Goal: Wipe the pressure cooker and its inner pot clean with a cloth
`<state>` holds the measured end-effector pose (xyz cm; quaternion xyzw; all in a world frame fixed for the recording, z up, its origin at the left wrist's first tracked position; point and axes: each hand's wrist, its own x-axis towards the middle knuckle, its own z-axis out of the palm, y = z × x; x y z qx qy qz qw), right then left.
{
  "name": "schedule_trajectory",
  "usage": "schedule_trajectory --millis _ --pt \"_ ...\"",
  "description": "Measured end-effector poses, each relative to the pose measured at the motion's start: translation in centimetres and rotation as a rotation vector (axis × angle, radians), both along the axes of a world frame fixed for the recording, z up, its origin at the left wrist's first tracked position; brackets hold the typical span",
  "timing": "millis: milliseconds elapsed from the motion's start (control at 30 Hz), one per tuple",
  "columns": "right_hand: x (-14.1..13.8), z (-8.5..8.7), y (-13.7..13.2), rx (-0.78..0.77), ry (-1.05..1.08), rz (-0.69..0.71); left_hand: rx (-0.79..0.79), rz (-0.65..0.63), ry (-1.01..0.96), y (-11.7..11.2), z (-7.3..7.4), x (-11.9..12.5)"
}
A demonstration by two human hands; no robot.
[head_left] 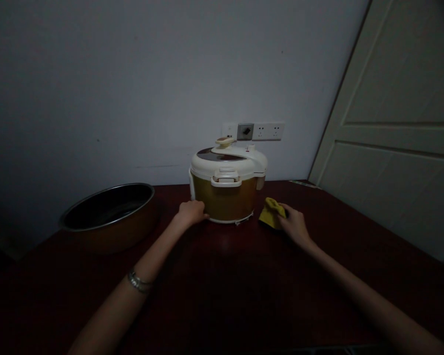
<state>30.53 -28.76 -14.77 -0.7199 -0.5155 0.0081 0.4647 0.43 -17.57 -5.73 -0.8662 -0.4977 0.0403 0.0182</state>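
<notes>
In the middle of the table stands an electric pressure cooker (225, 197), upright, with a gold body and a white lid that is on. My left hand (192, 213), with a bracelet on its wrist, is at the lower left of the cooker. Its fingers curl against the base there, and some are hidden behind the hand. To the right of the cooker, my right hand (295, 224) pinches a yellow cloth (270, 213). The cloth is bunched at the top, hangs just above or on the table, and is apart from the cooker.
A wide metal pot (114, 227) with a dark inside sits at the left of the dark red table (229, 286). Wall sockets (268, 131) are behind the cooker. A pale door (399, 133) stands at the right. The light is dim.
</notes>
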Motion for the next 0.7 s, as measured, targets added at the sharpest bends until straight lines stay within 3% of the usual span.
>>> schedule_trajectory --millis 133,233,500,700 --pt "-4.1 -1.4 2.1 -0.034 -0.036 0.087 -0.074 0.081 0.0 2.0 -1.4 -0.1" --pt "-6.7 -2.0 2.7 -0.025 0.031 0.073 -0.098 0.112 -0.011 3.0 -1.8 -0.4" --pt "-10.4 -2.5 1.0 -0.025 0.186 0.095 -0.209 0.072 -0.032 4.8 -2.3 -1.2" --pt "-14.5 -3.7 0.3 0.052 0.207 0.301 -0.197 0.046 -0.048 5.5 -2.9 -1.3"
